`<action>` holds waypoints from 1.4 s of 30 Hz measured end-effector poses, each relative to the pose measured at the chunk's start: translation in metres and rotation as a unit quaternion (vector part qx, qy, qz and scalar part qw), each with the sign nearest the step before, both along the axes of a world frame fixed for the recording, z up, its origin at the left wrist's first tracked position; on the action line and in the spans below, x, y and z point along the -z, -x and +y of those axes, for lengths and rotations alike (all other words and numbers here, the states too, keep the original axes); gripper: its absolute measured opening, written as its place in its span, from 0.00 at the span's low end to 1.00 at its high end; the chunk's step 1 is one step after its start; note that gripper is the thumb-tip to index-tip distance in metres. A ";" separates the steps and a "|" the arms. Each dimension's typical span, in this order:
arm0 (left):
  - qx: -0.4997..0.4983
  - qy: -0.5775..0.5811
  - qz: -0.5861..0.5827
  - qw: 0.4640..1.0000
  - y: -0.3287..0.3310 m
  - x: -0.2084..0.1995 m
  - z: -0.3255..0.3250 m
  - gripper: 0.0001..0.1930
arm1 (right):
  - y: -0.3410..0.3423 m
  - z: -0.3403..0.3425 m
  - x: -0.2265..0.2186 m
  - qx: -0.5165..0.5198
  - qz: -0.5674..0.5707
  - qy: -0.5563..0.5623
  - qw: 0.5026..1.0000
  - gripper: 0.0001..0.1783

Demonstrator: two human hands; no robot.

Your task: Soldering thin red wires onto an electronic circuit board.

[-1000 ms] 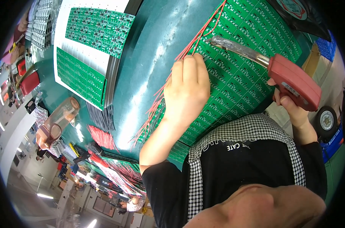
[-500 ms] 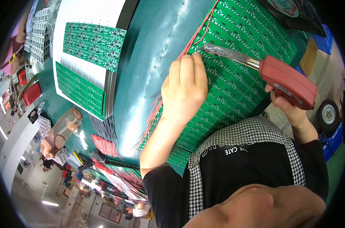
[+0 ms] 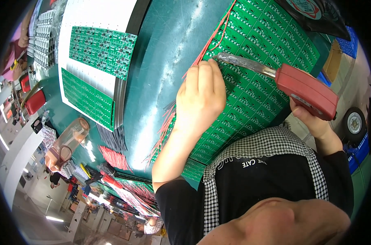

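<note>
My right hand [image 3: 311,121] is wrapped around the red body of a soldering gun [image 3: 307,87]. Its long metal barrel points left, with the tip close to my left fingertips over a large panel of green circuit boards [image 3: 250,98]. My left hand [image 3: 202,96] is closed in a pinch at the panel's left edge; its own fingers hide what they hold. Thin red wires [image 3: 212,37] run along that edge above my left hand. More red wires [image 3: 166,126] stick out from the edge below it, beside my left forearm.
To the left, two green board panels [image 3: 101,51] lie on a white stack [image 3: 87,67]. Bundles of black wires [image 3: 112,138] and red wires [image 3: 115,158] lie near a clear plastic jar [image 3: 73,134]. A black bag [image 3: 316,16] is at the far right of the green work surface [image 3: 161,61].
The soldering gun has shifted slightly left and down, its tip still near my left fingertips. My left hand has moved slightly down and right, still pinched.
</note>
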State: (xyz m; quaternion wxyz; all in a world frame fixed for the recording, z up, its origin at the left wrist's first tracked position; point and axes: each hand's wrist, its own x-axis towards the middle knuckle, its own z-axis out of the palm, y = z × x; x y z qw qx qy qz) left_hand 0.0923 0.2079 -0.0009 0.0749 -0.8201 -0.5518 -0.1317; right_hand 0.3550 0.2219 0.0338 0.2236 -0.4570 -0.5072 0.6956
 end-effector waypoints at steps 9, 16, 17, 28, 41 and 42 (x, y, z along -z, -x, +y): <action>-0.004 0.021 0.011 1.000 -0.002 -0.006 0.000 0.15 | -0.001 0.005 -0.007 0.034 0.078 -0.023 0.996 0.23; -0.002 0.011 0.000 1.000 0.001 0.001 -0.004 0.15 | -0.002 0.003 0.002 0.034 0.043 -0.034 0.998 0.26; -0.001 0.004 -0.008 1.000 0.001 0.002 -0.004 0.16 | 0.000 0.003 0.001 0.021 0.019 -0.058 0.998 0.27; -0.007 -0.002 -0.029 1.000 0.000 0.000 -0.003 0.16 | 0.012 0.006 -0.008 0.027 -0.011 -0.053 0.998 0.28; -0.012 0.006 -0.025 1.000 -0.001 0.000 -0.002 0.15 | -0.001 0.015 -0.013 0.049 0.034 -0.056 0.997 0.24; -0.011 0.005 -0.026 1.000 -0.002 0.000 -0.001 0.16 | -0.002 0.016 -0.014 0.051 0.034 -0.057 0.997 0.24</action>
